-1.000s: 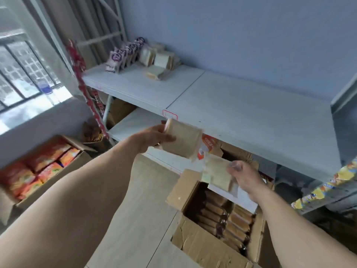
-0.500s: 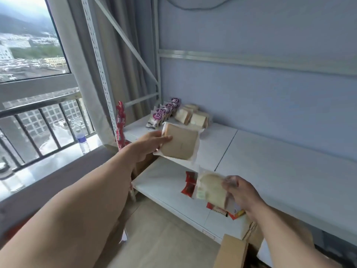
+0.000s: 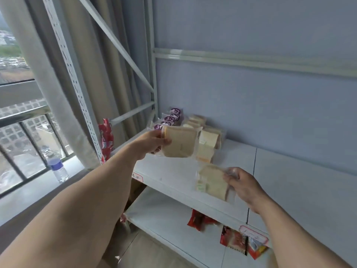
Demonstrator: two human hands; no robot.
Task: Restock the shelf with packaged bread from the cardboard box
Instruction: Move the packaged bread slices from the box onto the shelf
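My left hand grips a clear-wrapped bread packet and holds it out over the left end of the white shelf, just in front of the bread packs stacked there. A second bread packet is pinched by its wrapper edge in my right hand, lower and nearer the shelf's front edge. The cardboard box is out of view.
Purple-labelled packs stand in a row at the shelf's back left corner. Red snack packets lie on the lower shelf. A perforated metal upright and diagonal brace stand left. A water bottle sits on the window sill.
My view has lifted from the box on the floor up to the shelf. Both hands have carried their bread packets up and forward, the left one nearing the stacked bread.
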